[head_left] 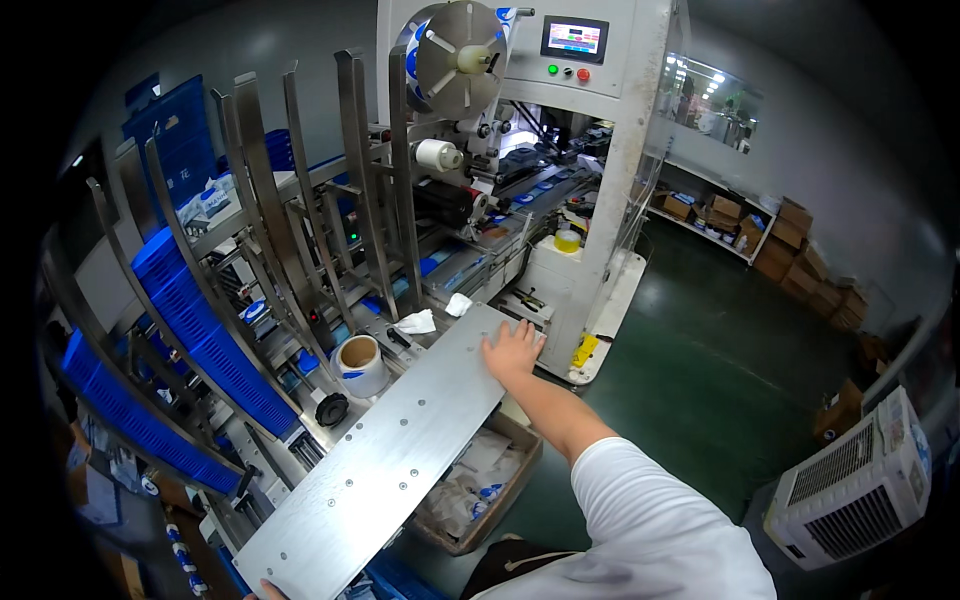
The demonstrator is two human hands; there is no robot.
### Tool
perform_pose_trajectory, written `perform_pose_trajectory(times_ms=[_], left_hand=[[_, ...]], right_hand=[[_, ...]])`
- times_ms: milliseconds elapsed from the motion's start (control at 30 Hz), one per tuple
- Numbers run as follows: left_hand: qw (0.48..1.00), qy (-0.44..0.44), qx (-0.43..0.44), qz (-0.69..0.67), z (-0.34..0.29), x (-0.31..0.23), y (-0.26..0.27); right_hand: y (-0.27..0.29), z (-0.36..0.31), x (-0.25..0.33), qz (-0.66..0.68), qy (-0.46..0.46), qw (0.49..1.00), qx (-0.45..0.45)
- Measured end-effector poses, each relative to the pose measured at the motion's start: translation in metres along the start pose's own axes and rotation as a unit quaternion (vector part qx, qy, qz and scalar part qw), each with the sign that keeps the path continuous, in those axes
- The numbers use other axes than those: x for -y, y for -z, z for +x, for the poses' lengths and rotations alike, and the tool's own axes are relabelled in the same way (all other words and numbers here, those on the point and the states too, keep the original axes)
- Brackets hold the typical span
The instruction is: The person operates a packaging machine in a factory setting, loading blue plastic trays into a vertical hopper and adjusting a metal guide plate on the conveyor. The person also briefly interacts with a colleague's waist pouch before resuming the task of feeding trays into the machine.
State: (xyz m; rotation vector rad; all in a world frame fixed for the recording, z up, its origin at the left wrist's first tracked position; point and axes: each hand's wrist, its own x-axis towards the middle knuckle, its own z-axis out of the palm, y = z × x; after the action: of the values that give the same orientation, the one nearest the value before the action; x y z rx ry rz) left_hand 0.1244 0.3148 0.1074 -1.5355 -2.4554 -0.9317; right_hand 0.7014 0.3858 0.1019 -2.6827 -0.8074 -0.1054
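Observation:
A long silvery metal plate [400,440] with several screws in its face slants across the machine's front. My right hand [513,350] lies on its far right end, palm down, with the fingers spread. At the plate's lower left corner a small part of my left hand [268,590] shows at the picture's edge, touching the metal. The rest of that hand is out of view. Beyond the plate stand a white roll [360,365] with a cardboard core and a black knob [331,409]. Crumpled white tissue [416,322] lies near the plate's far edge.
Tall metal guide rails hold stacks of blue trays [215,345] on the left. A machine cabinet with a control screen [574,39] rises ahead. Under the plate sits a box of scraps [480,485]. An air cooler [850,480] stands right; cardboard boxes [790,250] line the wall.

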Motion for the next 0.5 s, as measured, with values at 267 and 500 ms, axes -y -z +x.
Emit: perform_pose_trajectory(times_ms=[267, 500], left_hand=[[1.000, -0.005, -0.001, -0.003, -0.0004, -0.0051, 0.0005], [1.000, -0.012, -0.011, 0.000, -0.0002, -0.0044, -0.0019]], right_hand=[[0.0007, 0.0003, -0.0009, 0.004, -0.001, 1.000, 0.005], [-0.0058, 0.0016, -0.0027, 0.026, 0.006, 0.999, -0.022]])
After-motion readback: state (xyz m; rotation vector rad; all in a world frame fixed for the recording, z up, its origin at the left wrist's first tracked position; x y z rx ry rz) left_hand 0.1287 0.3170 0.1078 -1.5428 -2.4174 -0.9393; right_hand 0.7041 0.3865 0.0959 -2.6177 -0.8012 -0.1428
